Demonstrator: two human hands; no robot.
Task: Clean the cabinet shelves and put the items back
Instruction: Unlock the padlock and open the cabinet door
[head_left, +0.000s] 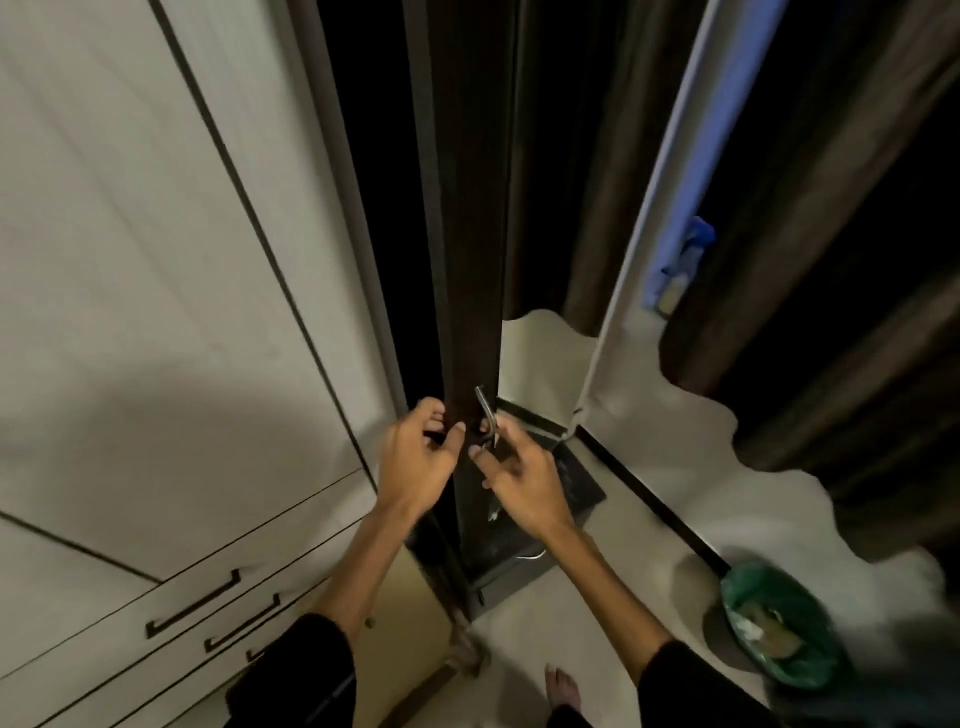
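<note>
A tall dark cabinet door (470, 260) stands edge-on in front of me, and the inside to its left is black and hidden. A slim metal handle (484, 408) is fixed low on the door. My left hand (415, 460) grips the door's edge, fingers curled behind it and thumb on the front. My right hand (522, 486) has a finger hooked round the bottom of the handle, with the thumb just below it. No shelf or shelf item shows.
White wardrobe doors (156, 260) and drawers with dark handles (192, 605) fill the left. A dark box (535, 535) sits on the floor behind the door. Brown curtains (810, 291) hang at right, a green-lined bin (779, 631) stands bottom right, and a blue spray bottle (693, 249) is further back.
</note>
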